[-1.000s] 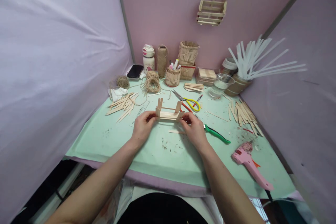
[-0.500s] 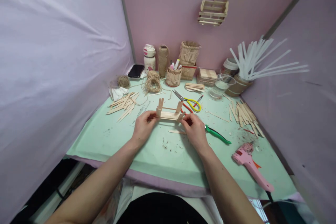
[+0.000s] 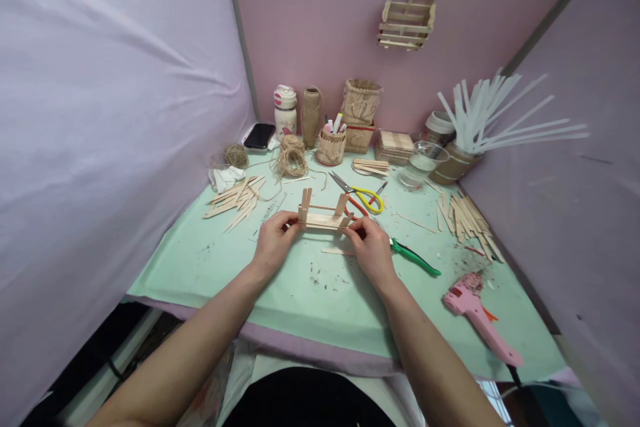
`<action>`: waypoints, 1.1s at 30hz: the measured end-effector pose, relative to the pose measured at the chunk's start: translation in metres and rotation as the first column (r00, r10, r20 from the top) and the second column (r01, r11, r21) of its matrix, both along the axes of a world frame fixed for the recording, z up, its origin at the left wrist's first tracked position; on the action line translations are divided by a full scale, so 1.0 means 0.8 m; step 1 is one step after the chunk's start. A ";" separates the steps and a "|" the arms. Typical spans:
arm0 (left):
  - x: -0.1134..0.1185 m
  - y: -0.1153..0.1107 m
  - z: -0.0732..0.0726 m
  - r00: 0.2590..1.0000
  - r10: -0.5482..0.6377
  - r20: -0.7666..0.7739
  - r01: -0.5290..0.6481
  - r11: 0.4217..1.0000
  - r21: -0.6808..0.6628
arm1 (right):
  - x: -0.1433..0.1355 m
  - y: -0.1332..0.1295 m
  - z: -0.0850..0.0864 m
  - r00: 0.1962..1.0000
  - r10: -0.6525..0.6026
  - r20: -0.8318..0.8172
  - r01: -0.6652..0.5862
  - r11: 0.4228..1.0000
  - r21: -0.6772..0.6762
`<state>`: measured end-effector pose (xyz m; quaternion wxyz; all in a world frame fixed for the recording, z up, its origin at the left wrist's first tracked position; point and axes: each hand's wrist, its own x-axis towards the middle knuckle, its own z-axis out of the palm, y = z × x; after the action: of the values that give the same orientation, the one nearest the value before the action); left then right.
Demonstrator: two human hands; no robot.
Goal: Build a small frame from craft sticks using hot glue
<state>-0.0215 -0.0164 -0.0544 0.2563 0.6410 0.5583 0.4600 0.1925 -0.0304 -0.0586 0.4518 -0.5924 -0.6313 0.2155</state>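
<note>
Between my hands is a small popsicle-stick frame (image 3: 324,221), with a flat base and short sticks standing up at both ends. My left hand (image 3: 277,237) pinches its left end, and my right hand (image 3: 369,247) pinches the lower right end. A loose popsicle stick (image 3: 337,251) lies on the table just in front, partly hidden by my right hand. Behind the frame are yellow-handled scissors (image 3: 361,194) and a red-handled tool (image 3: 356,205), partly covered. Green-handled pliers (image 3: 414,256) lie to the right of my right hand, their head hidden behind it.
A pink glue gun (image 3: 481,317) lies at the right, its cord over the table edge. Loose popsicle sticks (image 3: 235,201) are spread at the left, more sticks (image 3: 467,223) at the right. Twine (image 3: 291,159), a pen holder (image 3: 331,147), a plastic cup (image 3: 424,163) and glue sticks (image 3: 483,113) line the back.
Almost nothing differs. Both hands keep their pinch on the popsicle-stick frame, which stays in nearly the same place.
</note>
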 end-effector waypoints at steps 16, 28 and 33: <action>-0.010 0.005 0.010 0.991 -0.079 -0.106 0.077 0.997 -0.018 | 0.001 -0.001 0.009 0.996 0.065 0.059 -0.064 0.998 -0.016; -0.022 0.020 0.023 0.943 -0.308 -0.128 0.300 0.951 -0.078 | 0.008 0.011 0.024 0.987 0.150 0.057 -0.142 0.983 -0.117; -0.025 0.022 0.018 0.941 -0.327 -0.085 0.317 0.942 -0.113 | 0.008 0.010 0.027 0.983 0.180 0.034 -0.175 0.976 -0.128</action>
<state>-0.0414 0.0015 -0.0402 0.3303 0.7330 0.4804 0.3505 0.1990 -0.0225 -0.0367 0.3783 -0.5655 -0.6771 0.2805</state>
